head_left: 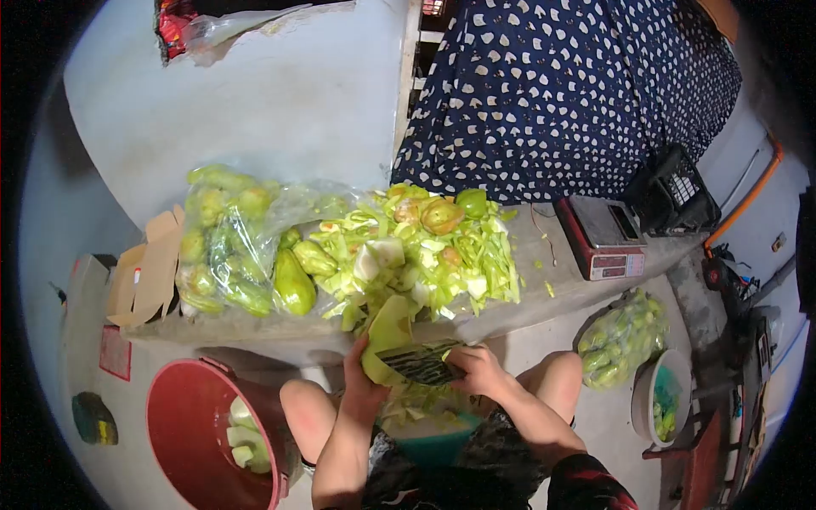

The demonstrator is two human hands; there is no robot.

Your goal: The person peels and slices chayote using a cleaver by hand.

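Between my knees, my left hand (pixel 364 374) is wrapped round a large pale green fruit (pixel 393 327), partly peeled. My right hand (pixel 478 371) grips the end of a dark striped blade (pixel 421 364), which lies against the fruit's lower right side. Beyond my hands, a heap of green peelings (pixel 476 263) covers part of the concrete ledge (pixel 527 229), with whole green fruits (pixel 294 282) at its left. Below my hands, more peelings lie over a teal container (pixel 433 446), partly hidden by my arms.
A red tub (pixel 183 433) with pale peeled pieces (pixel 246 442) stands at left. Bagged green fruits (pixel 225 242) and a cardboard box (pixel 151 272) sit on the ledge. At right are a scale (pixel 602 238), black crate (pixel 676 191), another bag (pixel 625 340) and a basin (pixel 643 399).
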